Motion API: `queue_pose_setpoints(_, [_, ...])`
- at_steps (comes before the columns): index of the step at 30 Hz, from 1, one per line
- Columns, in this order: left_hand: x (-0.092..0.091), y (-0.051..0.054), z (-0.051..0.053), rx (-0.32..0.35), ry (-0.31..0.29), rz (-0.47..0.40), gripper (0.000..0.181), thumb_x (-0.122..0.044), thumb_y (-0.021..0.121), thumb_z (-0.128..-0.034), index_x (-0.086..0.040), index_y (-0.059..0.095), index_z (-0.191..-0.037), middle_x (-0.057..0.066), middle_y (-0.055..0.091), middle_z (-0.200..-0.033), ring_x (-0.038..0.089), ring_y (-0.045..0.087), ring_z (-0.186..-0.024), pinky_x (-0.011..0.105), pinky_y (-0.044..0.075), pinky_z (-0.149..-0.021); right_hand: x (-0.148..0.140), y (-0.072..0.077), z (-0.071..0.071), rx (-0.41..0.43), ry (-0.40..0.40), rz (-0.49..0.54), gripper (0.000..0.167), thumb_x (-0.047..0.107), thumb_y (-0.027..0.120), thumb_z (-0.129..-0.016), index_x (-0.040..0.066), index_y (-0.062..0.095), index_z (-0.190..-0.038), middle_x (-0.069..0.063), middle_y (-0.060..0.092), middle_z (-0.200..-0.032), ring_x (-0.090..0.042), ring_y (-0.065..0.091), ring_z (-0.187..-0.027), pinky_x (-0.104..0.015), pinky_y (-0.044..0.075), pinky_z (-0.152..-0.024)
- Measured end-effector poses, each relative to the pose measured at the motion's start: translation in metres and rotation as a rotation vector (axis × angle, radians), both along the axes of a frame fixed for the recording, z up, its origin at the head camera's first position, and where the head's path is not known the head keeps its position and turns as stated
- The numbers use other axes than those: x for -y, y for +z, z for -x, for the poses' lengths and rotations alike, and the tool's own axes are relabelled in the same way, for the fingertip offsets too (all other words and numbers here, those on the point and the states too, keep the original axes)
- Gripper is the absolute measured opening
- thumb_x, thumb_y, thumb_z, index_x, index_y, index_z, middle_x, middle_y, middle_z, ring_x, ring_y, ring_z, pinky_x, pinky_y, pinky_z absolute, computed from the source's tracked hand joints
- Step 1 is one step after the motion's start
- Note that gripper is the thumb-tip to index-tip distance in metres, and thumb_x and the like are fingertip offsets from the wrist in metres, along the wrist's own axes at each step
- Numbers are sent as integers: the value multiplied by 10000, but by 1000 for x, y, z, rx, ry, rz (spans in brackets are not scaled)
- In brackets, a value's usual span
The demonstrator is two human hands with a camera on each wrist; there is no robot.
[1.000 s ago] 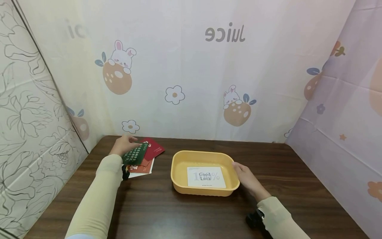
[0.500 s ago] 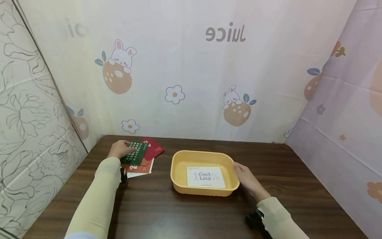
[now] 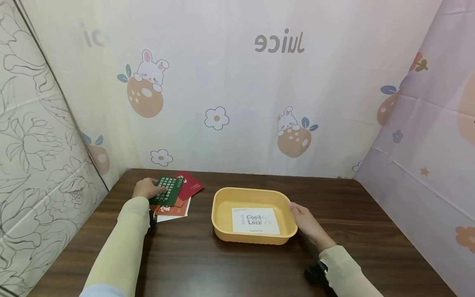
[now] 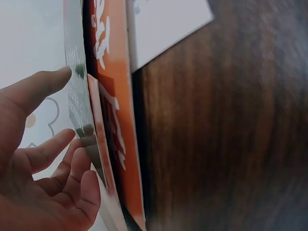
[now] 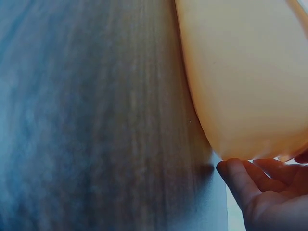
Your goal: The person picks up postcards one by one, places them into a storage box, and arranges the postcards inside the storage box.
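My left hand (image 3: 145, 188) is at the left side of a green card (image 3: 168, 191) with white writing. In the left wrist view, the thumb and index fingertips meet the card's face (image 4: 76, 91), and the other fingers curl loosely. Beneath it lie an orange card (image 3: 172, 209) and a white one (image 3: 167, 218); a red card (image 3: 191, 185) sticks out to the right. My right hand (image 3: 309, 222) holds the right rim of a yellow plastic basin (image 3: 252, 238), its fingertips against the outer wall (image 5: 240, 96). Inside lies a white "Good Luck" card (image 3: 256, 221).
Everything stands on a dark wooden table (image 3: 200, 268). Behind it hangs a pale curtain (image 3: 222, 82) printed with rabbits and fruit, with more fabric along both sides. The cards lie near the table's back left.
My left hand has moved left and slightly down over the green card, from its upper part to its left edge. The right hand and the basin have stayed in place.
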State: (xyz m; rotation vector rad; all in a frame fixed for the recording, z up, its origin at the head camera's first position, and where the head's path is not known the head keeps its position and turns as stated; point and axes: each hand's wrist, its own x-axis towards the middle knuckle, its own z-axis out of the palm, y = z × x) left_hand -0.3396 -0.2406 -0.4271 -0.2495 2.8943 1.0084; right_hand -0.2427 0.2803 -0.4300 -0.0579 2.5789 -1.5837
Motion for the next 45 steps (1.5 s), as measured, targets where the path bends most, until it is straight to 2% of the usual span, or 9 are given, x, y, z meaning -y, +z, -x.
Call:
queue_pose_setpoints(15, [-2, -4, -3, -11, 31, -53, 669, -303, 720, -918, 128, 497, -1379, 323, 569, -1269, 403, 552, -1061, 517, 515, -901, 0, -1, 2, 11, -11, -12, 606, 354, 305, -1112, -118, 331, -1491, -314, 412, -1480, -418, 429, -1353, -566, 342, -1090])
queue_pose_setpoints(24, [-4, -1, -6, -34, 39, -13, 632, -281, 729, -909, 147, 537, -1332, 335, 593, -1210, 407, 545, -1045, 495, 533, -862, 0, -2, 2, 4, -2, -12, 610, 359, 298, -1112, -117, 329, -1492, -313, 415, -1478, -410, 444, -1344, -555, 362, -1081])
queue_pose_setpoints(28, [-4, -1, -4, -45, 37, 0, 597, -250, 713, -923, 158, 538, -1322, 350, 576, -1244, 428, 531, -1071, 520, 512, -889, 0, -2, 1, 0, -3, -4, 595, 342, 298, -1114, -119, 337, -1488, -309, 432, -1467, -401, 448, -1340, -560, 351, -1087])
queue_pose_setpoints(32, [-3, -3, -2, -58, 47, -9, 542, -199, 691, -941, 169, 540, -1309, 353, 576, -1252, 421, 575, -1047, 519, 515, -871, 0, -3, 1, -5, -5, 3, 590, 339, 297, -1114, -118, 345, -1484, -306, 445, -1457, -392, 462, -1327, -555, 358, -1084])
queue_pose_setpoints(38, [-3, -6, -2, -79, 75, -4, 432, -129, 584, -982, 160, 547, -1302, 356, 563, -1269, 453, 567, -1102, 544, 492, -906, 0, -3, 0, -6, -10, -9, 580, 344, 293, -1114, -101, 374, -1477, -283, 508, -1403, -347, 537, -1245, -534, 408, -1052])
queue_pose_setpoints(45, [-1, -3, -3, -114, 94, -10, 405, -106, 542, -985, 159, 550, -1291, 355, 556, -1285, 486, 538, -1164, 571, 459, -956, 1, 1, -1, 14, -15, -6, 585, 346, 302, -1113, -100, 358, -1487, -294, 471, -1438, -381, 493, -1297, -558, 372, -1074])
